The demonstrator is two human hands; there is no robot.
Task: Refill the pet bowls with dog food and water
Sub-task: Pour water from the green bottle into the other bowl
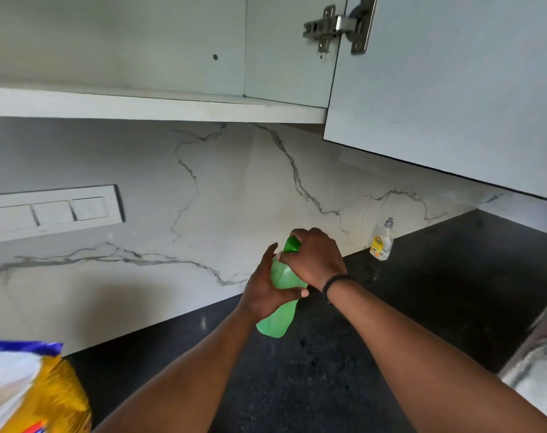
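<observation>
A green plastic bottle (281,292) is held tilted above the dark bench (328,370), near the bench's back edge where it meets the marble-patterned wall (203,182). Whether the bottle's base touches the bench or hangs just over it cannot be told. The left hand (263,292) has its grip wrapped round the middle of the bottle, thumb across the front and fingers curled behind. The right hand (316,260) has its grip closed over the top of the bottle, fingers curled round the green cap (292,243), of which only a corner shows. A dark band (334,282) sits on the right wrist.

At the back edge of the bench, to the right of the hands and well apart from them, a small clear bottle with a yellow label (381,242) stands upright against the wall. At the left front corner of the view a blue, white and yellow bag (31,389) shows, blurred, its print unreadable. A white switch plate (53,210) is set in the wall on the left. Above, a wall cupboard stands with its door (453,89) swung wide, a metal hinge (338,26) showing at the top, and its bottom shelf (141,104) in view. At the right edge a shiny metal surface (534,364) is seen, too blurred to name.
</observation>
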